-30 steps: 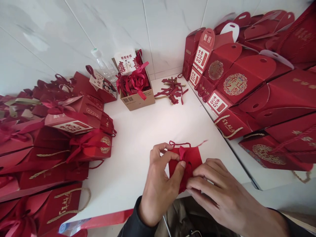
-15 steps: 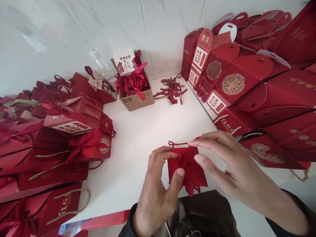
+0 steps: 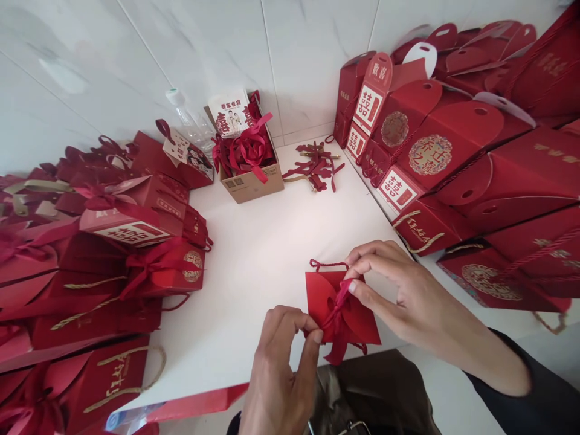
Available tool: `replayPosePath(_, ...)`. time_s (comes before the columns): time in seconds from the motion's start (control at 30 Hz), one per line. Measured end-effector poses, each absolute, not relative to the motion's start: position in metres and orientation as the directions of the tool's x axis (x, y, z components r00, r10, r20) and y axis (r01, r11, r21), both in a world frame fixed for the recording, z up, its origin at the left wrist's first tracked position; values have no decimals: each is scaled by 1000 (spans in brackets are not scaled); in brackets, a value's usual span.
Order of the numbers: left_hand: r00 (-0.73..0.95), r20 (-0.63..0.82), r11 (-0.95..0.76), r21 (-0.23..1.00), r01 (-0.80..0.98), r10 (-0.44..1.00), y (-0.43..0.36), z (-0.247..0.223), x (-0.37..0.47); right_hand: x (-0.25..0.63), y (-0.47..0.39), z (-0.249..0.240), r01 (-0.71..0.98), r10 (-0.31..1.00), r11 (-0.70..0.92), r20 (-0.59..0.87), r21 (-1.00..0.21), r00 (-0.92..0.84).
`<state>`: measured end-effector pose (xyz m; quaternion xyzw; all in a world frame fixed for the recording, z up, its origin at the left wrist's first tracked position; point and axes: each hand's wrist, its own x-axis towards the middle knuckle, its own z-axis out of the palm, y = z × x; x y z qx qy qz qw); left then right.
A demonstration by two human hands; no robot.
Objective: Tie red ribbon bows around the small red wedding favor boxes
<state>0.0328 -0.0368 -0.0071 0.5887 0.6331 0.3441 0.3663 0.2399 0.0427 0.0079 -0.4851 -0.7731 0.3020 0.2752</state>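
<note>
A small red gift box (image 3: 324,297) stands at the near edge of the white table, seen from above, with a cord handle (image 3: 327,264) along its far side. A red ribbon (image 3: 336,315) is tied across its top, and one tail hangs over the near side. My left hand (image 3: 290,356) pinches a part of the ribbon at the box's left edge. On the other side, my right hand (image 3: 385,284) has another part of the ribbon between thumb and fingers, near the far right corner. Both hands are closed.
Stacked red gift boxes (image 3: 475,139) rise on the right; ribboned boxes (image 3: 95,260) fill the left. At the back, a cardboard box (image 3: 258,186) holds red ribbons, with loose tied strips (image 3: 315,166) beside it and a clear bottle (image 3: 183,115) behind. A tiled wall (image 3: 308,66) closes the far side.
My left hand has moved down and left off the box top onto the ribbon. My right hand has closed on the ribbon's other side. The bow now shows drawn out between them.
</note>
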Motion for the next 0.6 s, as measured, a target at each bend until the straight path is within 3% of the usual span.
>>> replayPosePath(0.33, -14, -161, 148, 864, 482, 987, -41, -8, 32, 250, 39, -3, 602, 950, 217, 24, -769, -312)
replayPosePath(0.6, 32, -89, 62, 869, 491, 996, -41, -11, 31, 246, 38, -7, 636, 944, 287, 99, -717, -313)
